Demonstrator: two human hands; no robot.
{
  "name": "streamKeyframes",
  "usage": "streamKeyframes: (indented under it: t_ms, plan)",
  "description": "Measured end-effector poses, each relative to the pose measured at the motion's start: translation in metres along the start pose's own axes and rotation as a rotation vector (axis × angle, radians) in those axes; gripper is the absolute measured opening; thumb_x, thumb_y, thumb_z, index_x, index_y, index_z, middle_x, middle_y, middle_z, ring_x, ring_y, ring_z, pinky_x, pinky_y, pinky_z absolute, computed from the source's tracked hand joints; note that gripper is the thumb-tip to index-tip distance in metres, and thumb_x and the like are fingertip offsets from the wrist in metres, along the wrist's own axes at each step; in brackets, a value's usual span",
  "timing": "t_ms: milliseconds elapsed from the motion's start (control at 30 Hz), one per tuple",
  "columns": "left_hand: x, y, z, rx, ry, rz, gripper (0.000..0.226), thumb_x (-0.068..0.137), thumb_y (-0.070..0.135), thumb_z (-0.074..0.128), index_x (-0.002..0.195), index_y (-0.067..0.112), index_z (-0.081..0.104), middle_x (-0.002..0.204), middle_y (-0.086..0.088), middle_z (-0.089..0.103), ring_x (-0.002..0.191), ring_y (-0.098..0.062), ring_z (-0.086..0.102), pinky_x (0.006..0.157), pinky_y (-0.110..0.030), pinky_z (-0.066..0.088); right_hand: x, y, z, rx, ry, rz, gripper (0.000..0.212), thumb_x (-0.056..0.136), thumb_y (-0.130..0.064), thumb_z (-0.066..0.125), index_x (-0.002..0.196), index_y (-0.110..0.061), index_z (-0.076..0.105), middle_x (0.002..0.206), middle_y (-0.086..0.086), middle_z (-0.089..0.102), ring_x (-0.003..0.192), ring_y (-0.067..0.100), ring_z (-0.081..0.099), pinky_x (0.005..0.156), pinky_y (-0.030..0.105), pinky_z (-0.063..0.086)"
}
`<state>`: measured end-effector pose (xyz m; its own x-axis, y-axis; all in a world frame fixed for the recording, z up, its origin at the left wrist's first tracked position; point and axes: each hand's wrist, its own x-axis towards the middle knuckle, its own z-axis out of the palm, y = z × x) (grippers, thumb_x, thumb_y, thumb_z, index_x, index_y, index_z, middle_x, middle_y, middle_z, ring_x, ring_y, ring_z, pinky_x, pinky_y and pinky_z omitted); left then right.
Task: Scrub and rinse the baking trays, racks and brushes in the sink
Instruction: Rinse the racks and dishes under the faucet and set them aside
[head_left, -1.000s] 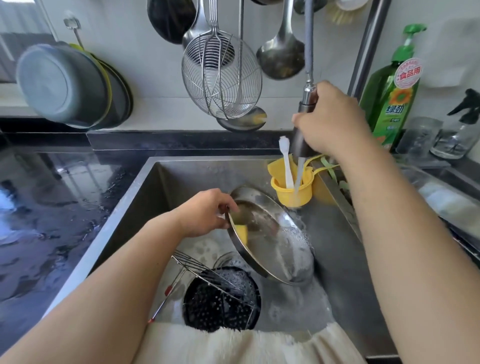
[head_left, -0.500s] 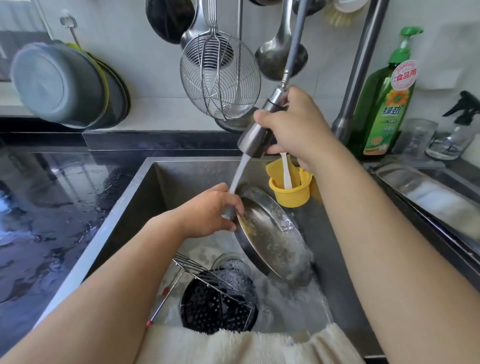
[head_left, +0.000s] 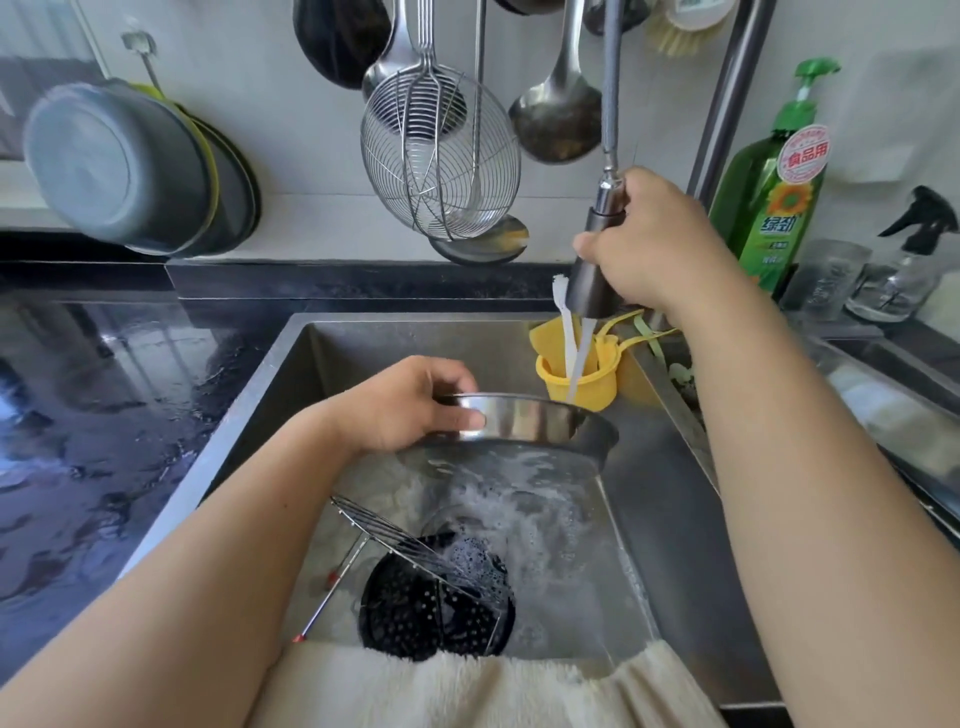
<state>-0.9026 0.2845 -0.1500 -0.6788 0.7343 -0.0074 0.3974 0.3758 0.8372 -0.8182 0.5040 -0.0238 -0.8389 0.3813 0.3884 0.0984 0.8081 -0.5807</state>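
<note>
Left hand (head_left: 410, 410) fingers round steel tray (head_left: 535, 423) rim; right hand (head_left: 652, 244) apparently wrapping sprayer (head_left: 595, 275).

Our left hand (head_left: 410, 410) curls in a grip, forearm reaching from near left. Our right hand (head_left: 649, 244) curls in a grip farther right, arm extended.

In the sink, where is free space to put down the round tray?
Bare sink floor lies to the right, between the foam and the right wall. Front left is crowded: wire rack over black perforated tray. The yellow cup fills the back corner.
</note>
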Motion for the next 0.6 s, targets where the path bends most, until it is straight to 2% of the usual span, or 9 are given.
streamKeyframes:
  t_ms: [100,167,233,333,433,500,567,600]
  plan:
    - [0.002,0.008,-0.008,-0.087,0.125,-0.079,0.015,0.092,0.013,0.077,0.08,0.012,0.067,0.076,-0.006,0.07,0.071,-0.019,0.061,0.067,-0.029,0.05,0.001,0.001,-0.004,-0.061,0.018,0.01,0.023,0.093,-0.026,0.066,0.11,-0.019,0.051,0.096,0.003,0.056,0.093,0.029,0.058,0.077,0.041,0.051]
    - [0.002,0.01,-0.014,-0.146,0.191,-0.159,0.021,0.094,0.016,0.076,0.075,0.015,0.067,0.068,-0.006,0.065,0.062,-0.022,0.057,0.061,-0.032,0.048,0.002,0.0,-0.001,-0.035,0.007,0.016,0.025,0.094,-0.026,0.066,0.111,-0.019,0.05,0.098,0.003,0.056,0.095,0.029,0.059,0.079,0.043,0.053]
    - [0.001,0.014,-0.018,-0.171,0.185,-0.204,0.021,0.096,0.014,0.073,0.075,0.013,0.067,0.063,-0.006,0.061,0.055,-0.02,0.054,0.057,-0.031,0.045,0.002,-0.001,0.006,0.084,-0.016,0.024,0.026,0.093,-0.027,0.069,0.109,-0.02,0.049,0.101,0.002,0.057,0.097,0.029,0.061,0.084,0.047,0.057]
    - [0.002,0.022,-0.016,-0.249,0.219,-0.247,0.022,0.095,0.007,0.072,0.074,0.011,0.068,0.06,-0.006,0.062,0.049,-0.018,0.053,0.05,-0.026,0.044,0.003,-0.006,0.018,0.259,-0.03,0.036,0.024,0.091,-0.028,0.072,0.098,-0.022,0.049,0.102,0.002,0.06,0.096,0.029,0.064,0.08,0.05,0.061]
    - [0.006,0.024,-0.021,-0.439,0.349,-0.302,0.021,0.094,-0.003,0.068,0.077,0.009,0.069,0.061,-0.006,0.065,0.059,-0.02,0.058,0.06,-0.028,0.05,0.005,-0.009,0.024,0.359,-0.042,0.044,0.023,0.088,-0.027,0.072,0.096,-0.022,0.051,0.103,0.002,0.061,0.097,0.029,0.065,0.077,0.051,0.062]
    - [0.005,0.021,-0.027,-0.485,0.404,-0.335,0.022,0.095,-0.004,0.066,0.077,0.008,0.069,0.062,-0.006,0.065,0.063,-0.02,0.058,0.068,-0.032,0.05,0.005,-0.009,0.027,0.374,-0.032,0.039,0.024,0.088,-0.028,0.072,0.097,-0.02,0.051,0.102,0.002,0.061,0.097,0.029,0.065,0.078,0.051,0.062]
    - [0.004,0.021,-0.028,-0.46,0.356,-0.355,0.024,0.097,-0.004,0.062,0.077,0.006,0.069,0.066,-0.009,0.064,0.062,-0.021,0.058,0.065,-0.032,0.051,0.006,-0.009,0.03,0.397,-0.028,0.037,0.024,0.088,-0.028,0.072,0.099,-0.02,0.052,0.102,0.002,0.062,0.097,0.028,0.065,0.079,0.051,0.061]
    - [0.004,0.022,-0.026,-0.441,0.327,-0.362,0.023,0.098,-0.004,0.061,0.079,0.005,0.069,0.067,-0.011,0.064,0.059,-0.02,0.06,0.058,-0.03,0.053,0.006,-0.009,0.031,0.422,-0.034,0.04,0.024,0.088,-0.027,0.072,0.099,-0.02,0.052,0.103,0.002,0.062,0.098,0.027,0.065,0.078,0.05,0.062]
